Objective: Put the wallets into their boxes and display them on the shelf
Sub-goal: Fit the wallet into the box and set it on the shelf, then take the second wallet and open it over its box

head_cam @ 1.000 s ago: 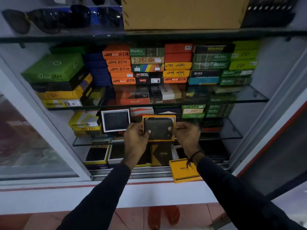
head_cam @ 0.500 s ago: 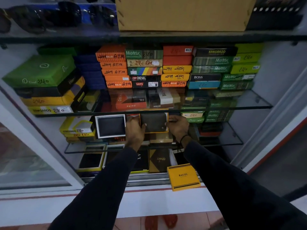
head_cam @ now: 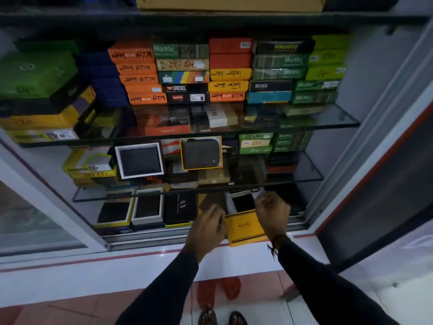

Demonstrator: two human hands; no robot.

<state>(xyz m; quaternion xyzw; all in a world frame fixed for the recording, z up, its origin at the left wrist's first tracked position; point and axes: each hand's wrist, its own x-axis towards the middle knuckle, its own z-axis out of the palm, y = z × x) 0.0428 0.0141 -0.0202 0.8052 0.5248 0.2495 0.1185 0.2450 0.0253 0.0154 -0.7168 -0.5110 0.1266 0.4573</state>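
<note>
- The dark wallet (head_cam: 201,154) sits in its orange-edged box (head_cam: 181,153), stood up on the middle glass shelf (head_cam: 293,178), at about 12 o'clock from the hands.
- A white-edged box (head_cam: 139,160) with a dark wallet stands just beside it, at its 9 o'clock.
- Both hands are low down, by the bottom of the cabinet.
- The left hand (head_cam: 207,227) is loosely curled, with its fingers touching the left edge of the yellow box lid (head_cam: 244,228). I cannot tell if it grips the lid.
- The right hand (head_cam: 273,213) is at the lid's 2 o'clock, fingers curled in. I cannot tell if it holds anything.
- An open white box (head_cam: 242,200) lies just behind the lid, at its 12 o'clock.
</note>
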